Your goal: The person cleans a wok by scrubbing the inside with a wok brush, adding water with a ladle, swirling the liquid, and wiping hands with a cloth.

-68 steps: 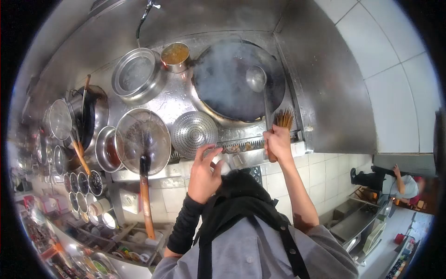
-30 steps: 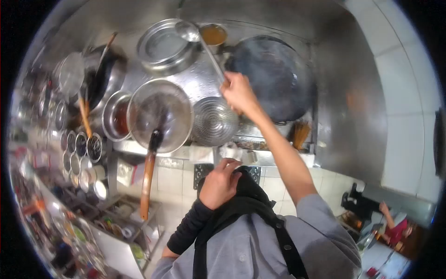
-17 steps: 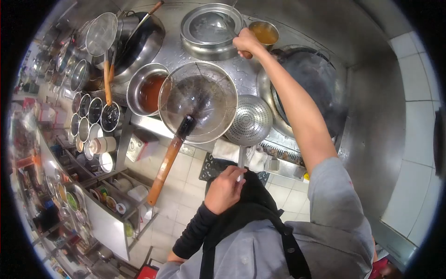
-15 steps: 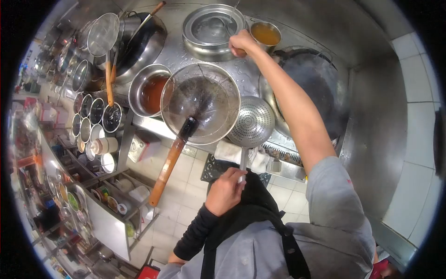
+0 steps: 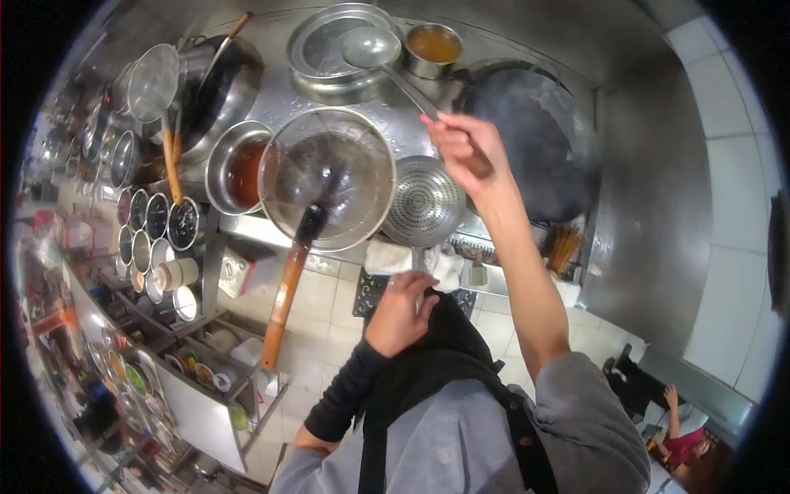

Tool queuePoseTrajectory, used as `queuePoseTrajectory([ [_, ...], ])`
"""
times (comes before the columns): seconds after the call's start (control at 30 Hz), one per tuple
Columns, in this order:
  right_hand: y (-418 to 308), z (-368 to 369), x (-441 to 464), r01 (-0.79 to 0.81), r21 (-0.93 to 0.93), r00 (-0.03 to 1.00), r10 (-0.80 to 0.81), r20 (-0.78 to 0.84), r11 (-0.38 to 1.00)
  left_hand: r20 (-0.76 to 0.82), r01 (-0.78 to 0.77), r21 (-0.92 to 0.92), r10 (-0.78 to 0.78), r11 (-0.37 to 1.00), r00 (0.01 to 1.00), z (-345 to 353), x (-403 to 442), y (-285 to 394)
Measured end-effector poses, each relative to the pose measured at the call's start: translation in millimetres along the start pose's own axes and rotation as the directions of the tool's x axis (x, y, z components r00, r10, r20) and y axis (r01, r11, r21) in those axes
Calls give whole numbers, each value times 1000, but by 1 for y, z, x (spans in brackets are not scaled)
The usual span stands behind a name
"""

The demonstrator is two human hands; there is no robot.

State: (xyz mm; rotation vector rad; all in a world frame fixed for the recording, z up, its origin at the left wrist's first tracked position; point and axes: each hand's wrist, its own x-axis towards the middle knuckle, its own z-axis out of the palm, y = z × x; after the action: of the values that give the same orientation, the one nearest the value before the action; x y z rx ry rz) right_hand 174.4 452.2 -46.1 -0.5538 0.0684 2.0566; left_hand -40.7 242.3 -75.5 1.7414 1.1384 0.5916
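A metal ladle is in my right hand, its fingers closed round the handle. The bowl of the ladle hangs over the right side of a round steel pot. Below it, the perforated skimmer lies at the counter's front edge, its handle pointing at me. My left hand covers that handle with curved fingers, the thumb a little apart; the grip looks loose and is partly hidden. To the left, a large wire-mesh strainer with a wooden handle rests close beside the skimmer.
A smoking wok sits to the right. A small pot of amber liquid stands behind, a bowl of reddish liquid at left. White cloths lie at the front edge. Several seasoning containers stand left; another person is at lower right.
My right hand has come back toward me and now lifts the ladle from the round pot's top. My left hand's thumb has spread from its fingers at the skimmer handle. The view has shifted.
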Motion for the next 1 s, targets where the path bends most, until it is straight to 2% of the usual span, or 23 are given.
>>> queuePoseTrajectory([
  [0.07, 9, -7, -59, 29, -55, 998, -26, 57, 998, -13, -82, 25, 82, 996, 997, 11, 17, 8],
  [0.17, 28, 10, -152, 141, -84, 981, -151, -125, 986, -6, -177, 10, 177, 984, 984, 39, 49, 8],
  [0.23, 38, 9, -206, 182, -122, 965, -201, -169, 976, 7, -201, -4, 201, 980, 980, 59, 68, 11],
  [0.27, 41, 8, -227, 208, -136, 941, -236, -243, 969, -11, -265, 21, 265, 964, 964, 67, 78, 16],
  [0.37, 54, -10, -286, 283, -230, 864, -352, -360, 931, 63, -218, -19, 219, 976, 974, 96, 102, 20],
  [0.4, 57, -12, -302, 310, -257, 827, -393, -401, 915, 45, -258, -74, 262, 963, 964, 113, 112, 9],
  [0.5, 72, -20, -343, 336, -355, 696, -484, -530, 872, 92, -112, -186, 131, 976, 987, 141, 135, 18],
  [0.67, 86, -27, -400, 318, -475, 549, -568, -613, 820, 111, -254, -66, 260, 965, 959, 185, 167, 18],
  [0.8, 93, -24, -435, 343, -467, 485, -580, -655, 815, 179, -205, 10, 200, 979, 963, 210, 193, 12],
  [1.0, 107, -23, -458, 357, -424, 480, -553, -682, 832, 180, -340, 144, 313, 929, 933, 231, 212, -5],
])
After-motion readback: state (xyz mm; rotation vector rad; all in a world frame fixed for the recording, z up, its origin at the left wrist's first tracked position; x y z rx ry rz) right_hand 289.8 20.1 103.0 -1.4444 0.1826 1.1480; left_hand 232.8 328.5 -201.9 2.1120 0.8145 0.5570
